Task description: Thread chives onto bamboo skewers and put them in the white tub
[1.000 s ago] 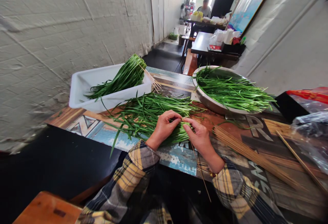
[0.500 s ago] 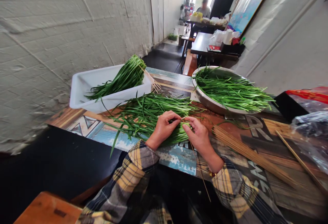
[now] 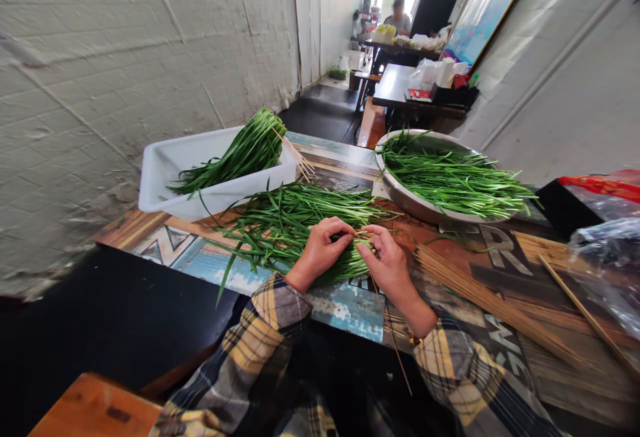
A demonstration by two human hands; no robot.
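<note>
Head view. Worktop (image 3: 345, 307) has a painted, worn surface. A loose spread of chives (image 3: 295, 213) lies across its middle, and every place below is given from it.

Left hand (image 3: 320, 250) is at the near edge of the chives. Its fingers are curled shut, pinching a small gathered bundle of stems. Right hand (image 3: 387, 263) is just right of it, the two hands almost touching. Its thumb and forefinger are closed on the same bundle's end. A thin skewer (image 3: 395, 350) runs from under the right hand toward the person, off the worktop edge. I cannot tell whether it already passes through the stems.

A white tub (image 3: 165, 163) sits behind and left of the chives, and a tied bunch (image 3: 235, 157) leans on its rim, stick ends poking out. A metal bowl (image 3: 400, 190) behind and right of them holds more greens (image 3: 450, 180). A skewer stack (image 3: 490, 300) lies flat to their right, near the right hand but apart from it. Plastic bags (image 3: 605, 250) lie further right. Far behind, a seated person (image 3: 399, 13) is at another table.

Change over the last second is next to none. Both hands keep the same pinch at the same spot, and only the left fingers have shifted slightly over the stems. The tub and bowl sit a shade differently in the frame, which looks like head movement, not object movement. My judgement is that the bundle is held steady while fine fingertip work goes on, and nothing has been released or picked up.
</note>
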